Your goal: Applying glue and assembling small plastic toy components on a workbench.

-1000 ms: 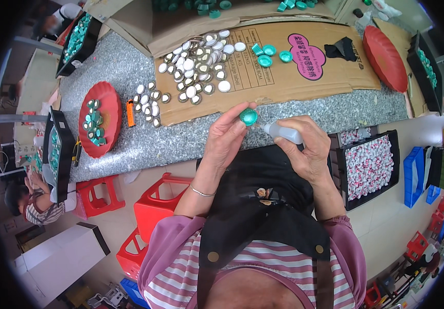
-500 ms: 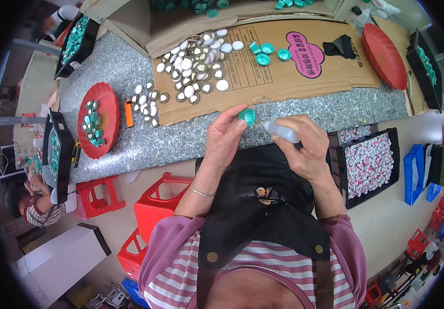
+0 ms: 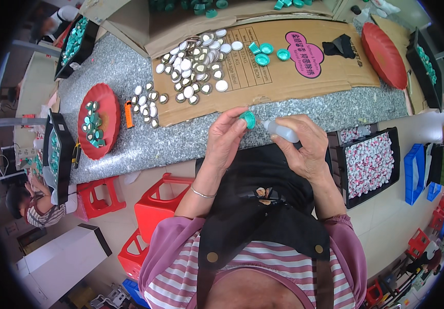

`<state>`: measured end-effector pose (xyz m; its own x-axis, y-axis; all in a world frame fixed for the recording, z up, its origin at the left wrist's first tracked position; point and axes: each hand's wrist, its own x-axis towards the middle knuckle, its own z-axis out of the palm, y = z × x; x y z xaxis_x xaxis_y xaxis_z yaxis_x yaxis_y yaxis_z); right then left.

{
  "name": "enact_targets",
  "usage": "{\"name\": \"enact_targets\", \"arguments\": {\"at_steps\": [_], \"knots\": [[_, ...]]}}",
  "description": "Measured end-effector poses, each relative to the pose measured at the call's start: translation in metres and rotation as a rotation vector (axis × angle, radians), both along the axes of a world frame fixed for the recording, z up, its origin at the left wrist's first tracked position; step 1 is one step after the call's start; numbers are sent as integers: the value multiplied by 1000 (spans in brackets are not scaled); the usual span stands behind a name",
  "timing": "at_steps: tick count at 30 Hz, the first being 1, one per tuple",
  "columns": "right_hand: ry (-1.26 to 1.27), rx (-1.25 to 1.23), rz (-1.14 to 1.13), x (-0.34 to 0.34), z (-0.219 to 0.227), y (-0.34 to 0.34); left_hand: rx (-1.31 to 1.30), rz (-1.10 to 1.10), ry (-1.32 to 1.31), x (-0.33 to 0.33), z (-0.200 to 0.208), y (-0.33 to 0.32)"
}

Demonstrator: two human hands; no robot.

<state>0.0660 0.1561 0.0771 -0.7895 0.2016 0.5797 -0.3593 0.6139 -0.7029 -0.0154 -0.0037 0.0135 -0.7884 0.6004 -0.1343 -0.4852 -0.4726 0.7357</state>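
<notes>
Green fluted cap (image 3: 250, 120) held above the counter (image 3: 170, 147), by its near edge, apparently turned so the translucent bottle (image 3: 285, 133) can present its tip (contact not confirmable). Left hand (image 3: 223, 136): thumb and fingers slightly parted, pinching the cap. Right hand (image 3: 307, 141): fingers curled around the bottle.

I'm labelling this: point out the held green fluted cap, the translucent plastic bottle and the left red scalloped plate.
Held green fluted cap (image 3: 249, 119), head view: visible middle.
Translucent plastic bottle (image 3: 284, 133), head view: visible side of body.
Left red scalloped plate (image 3: 110, 114), head view: bare right side.
</notes>
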Motion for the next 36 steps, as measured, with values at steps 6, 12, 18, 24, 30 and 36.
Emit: {"name": "enact_targets", "arguments": {"at_steps": [6,12,18,24,30,36], "knots": [[4,-13,-1,1,-1,-1,-13,-27,-25,1,0,-2],[3,-26,-1,0,-1,1,-7,-58,-78,4,2,1],[-29,-125,-56,7,-1,5,30,-58,-146,1,-2,2],[-5,-905,-109,33,-61,53,92,3,-131,-4,-8,-10],[-62,-625,-395,28,-91,88,118,71,-153,-10,-13,-22],[-40,-357,-651,36,-90,66,164,124,-114,-12,-12,-38]]}}
